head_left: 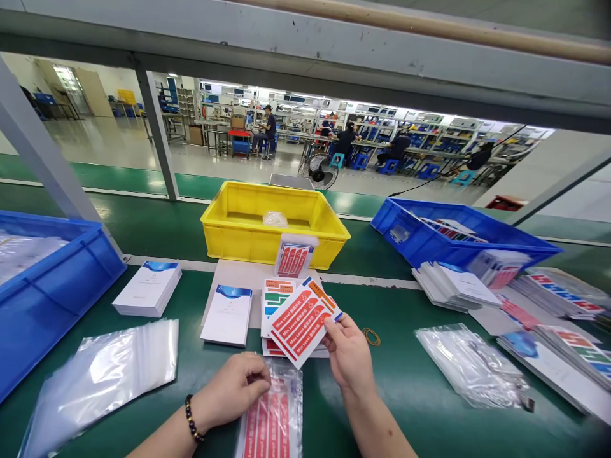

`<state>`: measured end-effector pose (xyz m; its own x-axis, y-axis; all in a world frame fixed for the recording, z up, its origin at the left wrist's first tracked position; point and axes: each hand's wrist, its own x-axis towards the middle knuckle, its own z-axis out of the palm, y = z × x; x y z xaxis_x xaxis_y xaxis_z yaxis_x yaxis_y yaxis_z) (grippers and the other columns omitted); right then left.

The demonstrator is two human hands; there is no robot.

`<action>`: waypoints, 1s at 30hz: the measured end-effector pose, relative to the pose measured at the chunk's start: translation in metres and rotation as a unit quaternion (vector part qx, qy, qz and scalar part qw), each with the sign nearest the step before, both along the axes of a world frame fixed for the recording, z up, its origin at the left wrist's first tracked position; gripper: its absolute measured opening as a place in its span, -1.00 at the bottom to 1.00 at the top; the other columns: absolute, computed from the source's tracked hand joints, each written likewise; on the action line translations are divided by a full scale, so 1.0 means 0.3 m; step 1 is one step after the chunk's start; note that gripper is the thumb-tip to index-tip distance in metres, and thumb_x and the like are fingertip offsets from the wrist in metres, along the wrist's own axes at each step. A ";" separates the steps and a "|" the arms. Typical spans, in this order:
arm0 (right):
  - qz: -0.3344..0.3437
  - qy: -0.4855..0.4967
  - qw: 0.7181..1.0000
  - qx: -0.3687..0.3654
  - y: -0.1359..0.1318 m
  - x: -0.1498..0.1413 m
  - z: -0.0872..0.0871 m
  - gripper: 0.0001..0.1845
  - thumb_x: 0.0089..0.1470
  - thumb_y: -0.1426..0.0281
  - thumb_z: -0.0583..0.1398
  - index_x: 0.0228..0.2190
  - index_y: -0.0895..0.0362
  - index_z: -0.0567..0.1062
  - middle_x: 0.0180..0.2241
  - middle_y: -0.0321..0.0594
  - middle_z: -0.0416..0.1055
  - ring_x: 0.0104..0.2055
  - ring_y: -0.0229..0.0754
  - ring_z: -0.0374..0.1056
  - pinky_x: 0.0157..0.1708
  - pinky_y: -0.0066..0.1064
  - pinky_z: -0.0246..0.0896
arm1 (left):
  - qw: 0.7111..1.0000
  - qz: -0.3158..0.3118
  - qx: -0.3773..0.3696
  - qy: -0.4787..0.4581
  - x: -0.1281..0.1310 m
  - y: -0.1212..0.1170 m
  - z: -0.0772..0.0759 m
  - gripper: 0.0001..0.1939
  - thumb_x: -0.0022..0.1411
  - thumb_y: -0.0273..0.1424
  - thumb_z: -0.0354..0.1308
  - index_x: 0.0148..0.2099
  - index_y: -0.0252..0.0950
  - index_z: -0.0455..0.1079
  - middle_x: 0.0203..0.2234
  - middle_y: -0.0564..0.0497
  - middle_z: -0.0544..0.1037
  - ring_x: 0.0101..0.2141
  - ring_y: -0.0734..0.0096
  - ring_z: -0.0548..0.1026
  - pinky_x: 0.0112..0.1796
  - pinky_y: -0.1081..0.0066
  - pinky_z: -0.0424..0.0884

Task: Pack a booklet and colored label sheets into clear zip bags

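My right hand (348,356) grips a label sheet (301,323) with red "Max Level" and "Min Level" strips, tilted, a second edge showing behind it. Under it lies a stack of sticker sheets (275,299) with orange, green and blue blocks. My left hand (238,388) is closed, thumb against fingers, at the top edge of a clear plastic bag (270,420) with a red label sheet inside. Just behind, left of the stack, is a pile of white booklets (227,316) with blue tops. Packed label bags (294,256) stand upright against the yellow bin.
A yellow bin (274,248) stands at the back, between blue bins at left (71,280) and right (458,248). Clear bags (109,375) and more booklets (147,289) lie at left. At right are bags (470,362), booklets and label sheets. Rubber bands (371,337) lie near my right hand.
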<state>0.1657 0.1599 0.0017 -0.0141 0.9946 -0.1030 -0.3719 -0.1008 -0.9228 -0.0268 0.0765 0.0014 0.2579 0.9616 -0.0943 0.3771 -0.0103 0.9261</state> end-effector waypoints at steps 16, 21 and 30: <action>0.138 -0.085 0.987 0.002 -0.025 -0.020 0.002 -0.54 -0.25 0.11 0.32 -0.36 0.09 0.31 -0.46 -0.25 0.48 -0.44 -0.12 0.43 -0.54 -0.40 0.30 | 0.993 0.056 0.023 -0.105 -0.005 0.009 -0.022 -0.82 0.12 -0.36 0.06 -0.47 -0.30 0.38 -0.43 0.00 0.34 -0.35 0.32 0.36 -0.27 0.39 0.24; 0.136 -0.067 0.988 0.025 -0.022 -0.003 -0.004 -0.45 -0.13 0.20 0.29 -0.13 0.03 0.21 -0.52 -0.38 0.41 -0.50 -0.20 0.40 -0.50 -0.41 0.30 | 0.992 0.051 0.019 -0.118 -0.005 0.013 -0.037 -0.83 0.12 -0.36 0.05 -0.45 -0.30 0.37 -0.42 0.01 0.33 -0.35 0.32 0.34 -0.27 0.37 0.24; 0.150 -0.131 0.979 0.054 -0.018 0.004 -0.023 -0.49 -0.11 0.17 0.26 -0.13 0.08 0.29 -0.53 -0.35 0.36 -0.51 -0.20 0.36 -0.49 -0.38 0.28 | 0.993 0.060 0.044 -0.091 -0.001 0.004 -0.037 -0.82 0.15 -0.39 0.01 -0.46 -0.30 0.35 -0.43 0.02 0.32 -0.36 0.35 0.34 -0.28 0.38 0.24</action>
<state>0.1670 0.1544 -0.0052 -0.2939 0.9552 -0.0364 -0.0899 -0.0655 -0.9938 -0.0270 0.0777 -0.0096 0.1453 0.9889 0.0296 0.2061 -0.0595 0.9767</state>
